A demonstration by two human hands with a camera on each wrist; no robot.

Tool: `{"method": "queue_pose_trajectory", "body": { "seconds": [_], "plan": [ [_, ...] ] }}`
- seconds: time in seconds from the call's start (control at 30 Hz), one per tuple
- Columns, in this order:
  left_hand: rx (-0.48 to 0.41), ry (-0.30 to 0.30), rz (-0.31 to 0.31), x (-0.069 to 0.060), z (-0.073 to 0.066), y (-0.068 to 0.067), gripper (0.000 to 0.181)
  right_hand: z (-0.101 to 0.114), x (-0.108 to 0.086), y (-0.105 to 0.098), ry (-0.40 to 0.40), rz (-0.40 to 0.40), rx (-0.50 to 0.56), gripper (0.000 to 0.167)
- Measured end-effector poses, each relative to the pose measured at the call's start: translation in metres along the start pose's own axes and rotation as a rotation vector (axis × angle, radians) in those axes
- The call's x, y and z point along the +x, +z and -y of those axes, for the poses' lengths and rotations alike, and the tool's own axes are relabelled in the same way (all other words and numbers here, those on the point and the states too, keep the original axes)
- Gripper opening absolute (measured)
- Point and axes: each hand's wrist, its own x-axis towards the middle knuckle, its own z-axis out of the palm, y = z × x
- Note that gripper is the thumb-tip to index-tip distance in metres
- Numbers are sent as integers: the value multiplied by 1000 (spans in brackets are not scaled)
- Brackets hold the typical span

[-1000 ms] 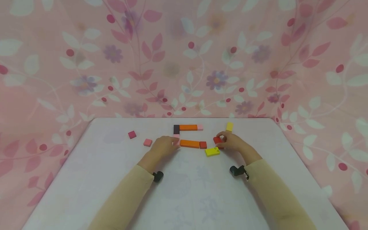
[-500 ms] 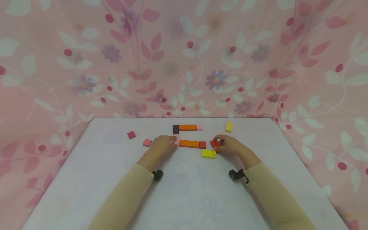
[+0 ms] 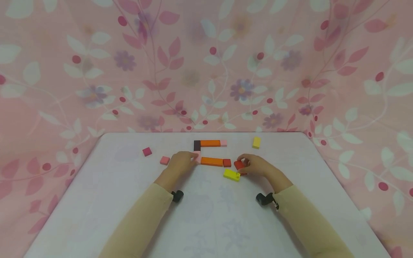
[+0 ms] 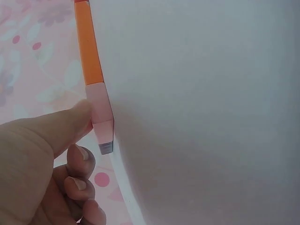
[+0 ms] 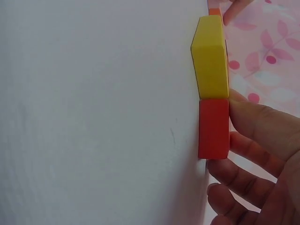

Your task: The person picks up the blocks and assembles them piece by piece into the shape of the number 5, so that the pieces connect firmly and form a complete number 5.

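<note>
My left hand (image 3: 180, 162) pinches a pink block (image 3: 198, 156) at the left end of a row on the table; in the left wrist view the thumb touches this pink block (image 4: 99, 105). An orange bar (image 3: 211, 161) runs right from it, ending at a small red block (image 3: 227, 163). Right of that, my right hand (image 3: 258, 166) grips a larger red block (image 3: 238, 165) between thumb and fingers. A bright yellow block (image 3: 231, 175) lies slanted just in front of it. In the right wrist view the yellow block (image 5: 211, 65) meets the red block (image 5: 213, 129).
Behind the row, a black block (image 3: 197, 145), another orange bar (image 3: 210, 143) and a pale pink block (image 3: 223, 143) form a corner. A pale yellow block (image 3: 256, 142) lies back right. A dark pink block (image 3: 147, 152) and a pink block (image 3: 165, 160) lie left.
My right hand has moved left and slightly nearer with the red block. The bright yellow block has shifted left and turned. My left hand has stayed at the pink block.
</note>
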Motion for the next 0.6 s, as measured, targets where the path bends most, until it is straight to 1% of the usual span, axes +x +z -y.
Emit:
{"method": "queue_pose_trajectory", "body": {
  "seconds": [0.17,0.27,0.47,0.6],
  "plan": [
    [5,2,-8,2,0,0,43,3,-3,2,-25,4,-16,48],
    [6,5,-10,3,0,0,42,5,-5,4,-26,5,-27,48],
    [-22,0,-8,3,0,0,41,10,-7,10,-24,25,-32,49],
    [-43,-23,6,3,0,0,42,13,-9,14,-33,27,-52,49]
  ]
}}
